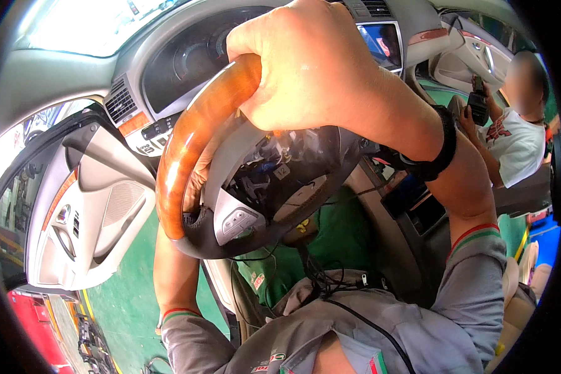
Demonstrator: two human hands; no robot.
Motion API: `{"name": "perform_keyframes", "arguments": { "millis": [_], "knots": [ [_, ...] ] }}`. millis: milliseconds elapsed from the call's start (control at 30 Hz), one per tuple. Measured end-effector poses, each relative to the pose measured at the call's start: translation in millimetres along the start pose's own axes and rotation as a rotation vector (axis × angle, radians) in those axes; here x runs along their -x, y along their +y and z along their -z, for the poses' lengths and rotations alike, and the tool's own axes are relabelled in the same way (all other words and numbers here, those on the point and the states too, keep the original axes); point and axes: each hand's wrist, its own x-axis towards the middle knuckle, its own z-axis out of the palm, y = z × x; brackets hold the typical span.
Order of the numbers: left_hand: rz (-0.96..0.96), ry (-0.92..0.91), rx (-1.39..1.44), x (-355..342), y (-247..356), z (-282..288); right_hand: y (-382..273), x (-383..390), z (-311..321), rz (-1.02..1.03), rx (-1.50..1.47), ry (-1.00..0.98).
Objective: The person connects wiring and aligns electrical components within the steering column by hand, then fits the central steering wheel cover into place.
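Two hands busy: right hand (308, 68) is clamping its fingers on the steering wheel (184, 149), upper middle of frame; left hand (199, 177) is mostly hiding behind it, can't tell its fingers.

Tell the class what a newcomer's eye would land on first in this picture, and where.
The right hand would probably catch the eye first, large at the top centre, gripping the glossy, partly wood-coloured steering wheel. Next might come the open car door on the left, with green floor showing beside it.
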Motion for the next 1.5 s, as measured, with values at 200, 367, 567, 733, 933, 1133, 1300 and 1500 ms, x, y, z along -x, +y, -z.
{"name": "perform_keyframes", "arguments": {
  "millis": [200,367,567,733,933,1133,1300,1500],
  "knots": [
    [0.000,-0.005,-0.010,-5.6,4.1,3.0,-5.3,1.5,4.1,-0.018,0.086,0.033],
    [0.005,-0.011,-0.010,-11.0,3.0,3.7,-12.1,-3.5,13.8,-0.103,0.053,-0.056],
    [-0.005,-0.020,-0.044,-19.4,6.7,5.5,-10.1,-3.3,17.8,-0.112,0.053,-0.026],
    [-0.009,-0.043,-0.087,-24.8,9.4,11.4,4.9,-6.3,2.5,-0.132,0.087,-0.032],
    [-0.075,-0.091,-0.149,-33.6,2.7,9.5,16.1,2.5,-19.4,0.052,0.173,0.177],
    [-0.207,-0.166,-0.284,-40.9,-7.7,6.2,22.9,7.6,-26.2,0.065,0.113,0.241],
    [-0.706,-0.298,-0.779,-36.9,-5.1,26.7,24.0,5.2,-30.5,0.126,0.094,0.330],
    [-0.135,-0.086,-0.268,-32.6,1.9,6.6,20.7,8.9,-29.1,0.144,0.162,0.344]
  ]
}}
